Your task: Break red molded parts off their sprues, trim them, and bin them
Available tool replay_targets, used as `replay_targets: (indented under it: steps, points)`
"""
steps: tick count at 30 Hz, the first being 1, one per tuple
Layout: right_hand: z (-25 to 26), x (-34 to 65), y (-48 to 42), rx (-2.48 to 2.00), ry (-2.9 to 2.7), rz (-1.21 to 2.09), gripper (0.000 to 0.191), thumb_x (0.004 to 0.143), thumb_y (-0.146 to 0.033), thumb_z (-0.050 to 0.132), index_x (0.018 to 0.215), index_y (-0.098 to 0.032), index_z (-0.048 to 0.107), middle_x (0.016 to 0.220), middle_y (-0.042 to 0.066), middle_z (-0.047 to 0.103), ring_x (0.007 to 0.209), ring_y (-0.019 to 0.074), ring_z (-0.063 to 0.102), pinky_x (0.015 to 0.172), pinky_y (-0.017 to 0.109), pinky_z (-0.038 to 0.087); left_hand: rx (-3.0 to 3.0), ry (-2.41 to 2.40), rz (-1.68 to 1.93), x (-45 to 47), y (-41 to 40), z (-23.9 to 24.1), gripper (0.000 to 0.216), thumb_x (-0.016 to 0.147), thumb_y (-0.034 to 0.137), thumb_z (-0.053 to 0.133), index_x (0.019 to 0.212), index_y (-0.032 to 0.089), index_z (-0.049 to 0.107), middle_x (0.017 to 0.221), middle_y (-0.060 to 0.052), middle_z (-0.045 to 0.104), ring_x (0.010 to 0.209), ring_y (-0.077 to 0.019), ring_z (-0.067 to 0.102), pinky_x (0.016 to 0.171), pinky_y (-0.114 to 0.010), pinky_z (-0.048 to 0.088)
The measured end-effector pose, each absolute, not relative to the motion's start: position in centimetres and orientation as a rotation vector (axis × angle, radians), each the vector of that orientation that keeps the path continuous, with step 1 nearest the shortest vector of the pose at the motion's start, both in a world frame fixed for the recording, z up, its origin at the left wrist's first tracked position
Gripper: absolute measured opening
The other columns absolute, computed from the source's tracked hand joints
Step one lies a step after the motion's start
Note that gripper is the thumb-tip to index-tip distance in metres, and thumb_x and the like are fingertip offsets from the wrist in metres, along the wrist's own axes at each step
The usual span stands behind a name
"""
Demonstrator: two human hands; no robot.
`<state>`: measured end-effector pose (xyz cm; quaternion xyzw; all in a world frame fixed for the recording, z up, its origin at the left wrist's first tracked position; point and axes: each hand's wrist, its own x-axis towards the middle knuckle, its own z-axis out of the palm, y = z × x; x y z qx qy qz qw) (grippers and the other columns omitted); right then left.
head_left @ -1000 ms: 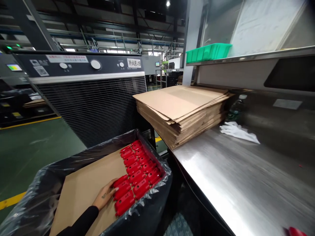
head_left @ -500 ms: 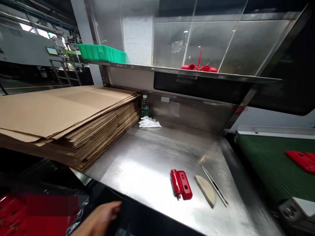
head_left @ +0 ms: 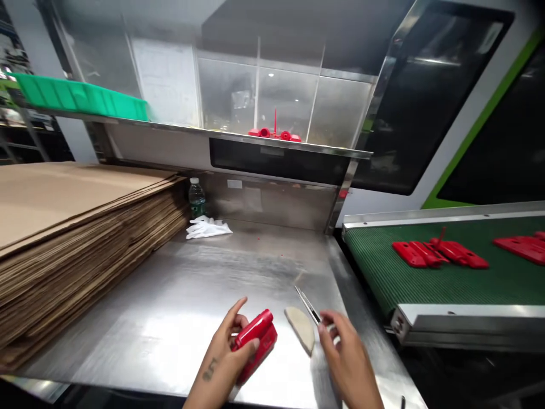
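Observation:
My left hand grips a glossy red plastic part, a tube joined to a flat plate, and lifts it tilted over the steel table's near side. My right hand pinches the near end of a slim silver utility knife. Its thin tip points away to the left, close to the tabletop. Between both hands, a beige half-moon pad lies flat on the steel table.
Stacked cardboard sheets line the left. White gloves and a bottle stand behind. A shelf carries a green bin and red parts. On the right, a green conveyor bears more red parts.
My left hand has come up from below the table edge and picked up the red part. My right hand has entered and closed on the knife. The view has turned right.

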<state>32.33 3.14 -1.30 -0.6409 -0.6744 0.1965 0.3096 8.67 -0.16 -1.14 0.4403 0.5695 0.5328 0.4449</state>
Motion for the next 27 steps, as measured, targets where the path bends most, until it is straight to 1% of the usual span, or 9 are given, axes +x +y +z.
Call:
replay_targets:
  steps: [2, 4, 8, 11, 15, 19, 22, 25, 27]
  points:
    - [-1.5, 31.6, 7.2, -1.816, -1.803, 0.424, 0.03, 0.097, -0.038, 0.048, 0.12, -0.019, 0.056, 0.119, 0.009, 0.058, 0.106, 0.0233, 0.057, 0.09, 0.045, 0.049, 0.872, 1.241, 1.424, 8.3, -1.5, 0.0, 0.065, 0.07, 0.032, 0.08, 0.132, 0.024, 0.062, 0.097, -0.004, 0.057, 0.087, -0.0227, 0.063, 0.079, -0.033, 0.055]
    - [-2.1, 30.4, 10.2, -1.891, -1.86, 0.383, 0.023, 0.093, -0.036, 0.058, 0.105, -0.017, 0.061, 0.109, 0.006, 0.061, 0.106, 0.0237, 0.057, 0.094, 0.048, 0.047, 0.768, 1.151, 1.456, 7.9, -2.9, 1.4, 0.06, 0.066, 0.032, 0.085, 0.123, 0.025, 0.069, 0.099, -0.005, 0.058, 0.089, -0.0245, 0.064, 0.078, -0.034, 0.056]
    - [-3.0, 29.1, 12.5, -1.88, -1.893, 0.413, 0.014, 0.092, -0.032, 0.061, 0.09, -0.017, 0.06, 0.092, 0.001, 0.061, 0.092, 0.0185, 0.059, 0.089, 0.043, 0.049, 0.714, 1.004, 1.517, 6.6, -4.9, 3.4, 0.063, 0.067, 0.032, 0.087, 0.127, 0.026, 0.067, 0.109, -0.008, 0.065, 0.091, -0.0246, 0.066, 0.078, -0.034, 0.055]
    - [-2.0, 29.6, 11.7, -1.762, -1.794, 0.516, 0.021, 0.098, -0.036, 0.047, 0.104, -0.018, 0.055, 0.086, 0.0, 0.058, 0.081, 0.0172, 0.058, 0.084, 0.041, 0.048, 0.762, 0.928, 1.577, 5.7, -5.5, 4.0, 0.066, 0.068, 0.028, 0.087, 0.13, 0.026, 0.064, 0.105, -0.008, 0.07, 0.09, -0.0218, 0.066, 0.079, -0.031, 0.054]
    - [1.3, 28.9, 7.1, -1.478, -1.683, 0.789, 0.043, 0.098, -0.053, 0.033, 0.126, -0.022, 0.042, 0.085, 0.0, 0.058, 0.079, 0.017, 0.058, 0.078, 0.034, 0.047, 0.867, 0.979, 1.587, 4.7, -5.6, 4.1, 0.047, 0.071, 0.025, 0.085, 0.117, 0.026, 0.071, 0.104, -0.007, 0.073, 0.094, -0.0223, 0.066, 0.083, -0.031, 0.054]
    - [4.3, 25.4, 0.5, -1.074, -1.7, 1.315, 0.053, 0.084, -0.064, 0.056, 0.124, -0.029, 0.053, 0.096, 0.0, 0.06, 0.081, 0.0143, 0.056, 0.076, 0.028, 0.044, 1.008, 0.984, 1.442, 3.7, -5.2, 4.0, 0.039, 0.074, 0.023, 0.083, 0.112, 0.026, 0.073, 0.107, -0.007, 0.073, 0.098, -0.0242, 0.067, 0.084, -0.032, 0.054]
    - [5.0, 22.7, -2.4, -0.869, -1.584, 1.653, 0.044, 0.076, -0.056, 0.072, 0.105, -0.025, 0.059, 0.076, -0.005, 0.049, 0.065, 0.0102, 0.041, 0.061, 0.025, 0.032, 1.026, 0.958, 1.455, 3.7, -5.1, 4.0, 0.039, 0.076, 0.026, 0.081, 0.114, 0.027, 0.071, 0.114, -0.008, 0.071, 0.101, -0.0263, 0.066, 0.084, -0.033, 0.053]
    - [4.2, 20.9, -3.5, -0.934, -1.488, 1.524, 0.037, 0.078, -0.052, 0.071, 0.098, -0.024, 0.057, 0.067, -0.008, 0.037, 0.058, 0.0082, 0.027, 0.054, 0.026, 0.02, 0.958, 0.945, 1.541, 4.8, -5.7, 4.1, 0.039, 0.085, 0.036, 0.071, 0.123, 0.027, 0.067, 0.131, -0.009, 0.062, 0.122, -0.03, 0.054, 0.097, -0.035, 0.048]
    - [3.0, 20.2, -4.2, -0.95, -1.519, 1.416, 0.036, 0.079, -0.054, 0.069, 0.097, -0.025, 0.057, 0.064, -0.009, 0.033, 0.055, 0.0083, 0.024, 0.051, 0.026, 0.019, 0.804, 0.898, 1.552, 5.9, -6.0, 4.1, 0.039, 0.092, 0.046, 0.058, 0.126, 0.027, 0.064, 0.13, -0.01, 0.061, 0.118, -0.0288, 0.055, 0.094, -0.036, 0.049]
